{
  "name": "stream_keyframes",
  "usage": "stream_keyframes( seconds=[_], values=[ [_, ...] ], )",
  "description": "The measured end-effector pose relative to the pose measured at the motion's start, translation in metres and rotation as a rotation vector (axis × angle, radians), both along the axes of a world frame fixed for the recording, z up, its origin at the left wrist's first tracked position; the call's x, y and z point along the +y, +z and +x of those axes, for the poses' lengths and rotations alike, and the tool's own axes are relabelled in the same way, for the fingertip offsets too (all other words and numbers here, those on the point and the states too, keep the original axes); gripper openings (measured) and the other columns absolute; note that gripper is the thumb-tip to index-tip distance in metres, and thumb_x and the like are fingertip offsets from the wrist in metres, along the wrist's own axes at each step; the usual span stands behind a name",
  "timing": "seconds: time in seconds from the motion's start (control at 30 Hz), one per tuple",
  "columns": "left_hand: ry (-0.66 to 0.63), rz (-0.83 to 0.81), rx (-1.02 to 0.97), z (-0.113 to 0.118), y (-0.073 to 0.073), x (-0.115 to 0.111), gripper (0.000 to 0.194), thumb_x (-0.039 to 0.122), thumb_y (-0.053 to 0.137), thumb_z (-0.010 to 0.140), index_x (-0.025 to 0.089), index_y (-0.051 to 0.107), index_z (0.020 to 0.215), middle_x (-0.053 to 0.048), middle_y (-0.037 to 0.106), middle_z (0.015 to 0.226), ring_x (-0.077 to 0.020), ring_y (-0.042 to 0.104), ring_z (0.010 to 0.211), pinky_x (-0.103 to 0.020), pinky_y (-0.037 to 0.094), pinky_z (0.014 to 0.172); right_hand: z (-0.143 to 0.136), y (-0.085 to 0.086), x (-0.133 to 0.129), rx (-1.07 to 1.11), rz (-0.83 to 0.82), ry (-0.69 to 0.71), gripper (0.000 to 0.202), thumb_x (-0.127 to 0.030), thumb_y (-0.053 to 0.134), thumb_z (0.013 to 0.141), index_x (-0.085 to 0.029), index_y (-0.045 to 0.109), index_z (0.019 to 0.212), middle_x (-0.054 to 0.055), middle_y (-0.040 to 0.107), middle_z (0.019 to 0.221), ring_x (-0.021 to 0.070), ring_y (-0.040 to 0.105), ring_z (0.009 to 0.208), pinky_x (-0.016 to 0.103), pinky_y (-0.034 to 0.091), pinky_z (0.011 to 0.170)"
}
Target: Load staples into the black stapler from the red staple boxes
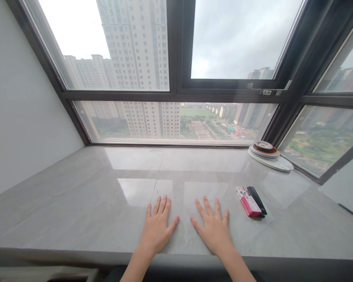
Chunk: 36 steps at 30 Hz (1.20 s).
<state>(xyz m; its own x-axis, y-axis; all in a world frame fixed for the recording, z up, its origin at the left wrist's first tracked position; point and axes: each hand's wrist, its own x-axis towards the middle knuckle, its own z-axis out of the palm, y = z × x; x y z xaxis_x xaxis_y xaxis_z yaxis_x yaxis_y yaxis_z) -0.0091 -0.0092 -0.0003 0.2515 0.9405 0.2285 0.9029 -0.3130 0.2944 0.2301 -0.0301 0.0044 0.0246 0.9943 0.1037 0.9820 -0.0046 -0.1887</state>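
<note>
Evidently palms-down and widely splayed on the glossy ledge [61,211], left hand [157,231] and right hand [215,231], holding nothing; right of the latter, pink-and-white box [251,205] beside black stapler-like object [258,201]; possibly prone to skidding on so smooth a surface, if brushed by a sideways sweep.

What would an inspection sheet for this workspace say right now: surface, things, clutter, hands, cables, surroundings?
Surface: grey ledge, glossy, reflecting light.
Job's things: pink-and-white box beside a black object, to the right of the right hand; neither held.
Clutter: stacked dishes near the window corner at right.
Hands: left hand and right hand palm-down, spread on the ledge.
Cables: nothing seen.
Surroundings: dark-framed window, tall buildings outside; pale wall at left.
</note>
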Motion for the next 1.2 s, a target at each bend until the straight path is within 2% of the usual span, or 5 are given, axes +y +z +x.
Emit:
stream_keyframes(
  seconds=[0.27, 0.57, 0.9, 1.2],
  values=[
    [0.004, -0.003, 0.022, 0.0011, 0.0060, -0.0009, 0.069, 0.062, 0.037, 0.101, 0.036, 0.024, 0.164, 0.000, 0.022, 0.171, -0.0307, 0.015, 0.159, -0.059, 0.010, 0.128, 0.0013, -0.0018, -0.0013, -0.013, -0.010, 0.002, 0.071, -0.069, 0.033, 0.099, -0.040, 0.023, 0.163, -0.001, 0.012, 0.173, 0.0411, -0.005, 0.158, 0.072, -0.005, 0.117],
    [0.032, -0.001, 0.155, 0.0042, 0.0054, -0.0008, 0.068, 0.060, 0.028, 0.104, 0.032, 0.023, 0.165, 0.000, 0.017, 0.172, -0.0291, 0.013, 0.160, -0.056, 0.012, 0.128, 0.0011, -0.0018, -0.0012, -0.066, 0.000, -0.002, 0.066, -0.066, 0.026, 0.102, -0.042, 0.020, 0.164, -0.002, 0.009, 0.174, 0.0388, -0.004, 0.158, 0.072, -0.003, 0.118],
    [0.046, 0.009, 0.170, 0.0047, 0.0063, -0.0027, 0.061, 0.053, 0.024, 0.106, 0.032, 0.024, 0.164, 0.002, 0.017, 0.172, -0.0259, 0.014, 0.160, -0.053, 0.013, 0.128, 0.0038, 0.0016, -0.0024, -0.058, -0.015, 0.001, 0.062, -0.061, 0.025, 0.104, -0.042, 0.021, 0.164, -0.004, 0.009, 0.173, 0.0366, -0.002, 0.159, 0.069, 0.000, 0.120],
    [0.051, 0.013, 0.146, 0.0062, 0.0072, -0.0012, 0.061, 0.051, 0.029, 0.105, 0.031, 0.029, 0.163, 0.000, 0.023, 0.171, -0.0282, 0.018, 0.158, -0.055, 0.012, 0.127, 0.0029, -0.0011, -0.0007, -0.066, -0.009, 0.003, 0.063, -0.060, 0.024, 0.104, -0.042, 0.019, 0.164, -0.005, 0.008, 0.173, 0.0368, -0.005, 0.158, 0.071, 0.000, 0.119]
  ],
)
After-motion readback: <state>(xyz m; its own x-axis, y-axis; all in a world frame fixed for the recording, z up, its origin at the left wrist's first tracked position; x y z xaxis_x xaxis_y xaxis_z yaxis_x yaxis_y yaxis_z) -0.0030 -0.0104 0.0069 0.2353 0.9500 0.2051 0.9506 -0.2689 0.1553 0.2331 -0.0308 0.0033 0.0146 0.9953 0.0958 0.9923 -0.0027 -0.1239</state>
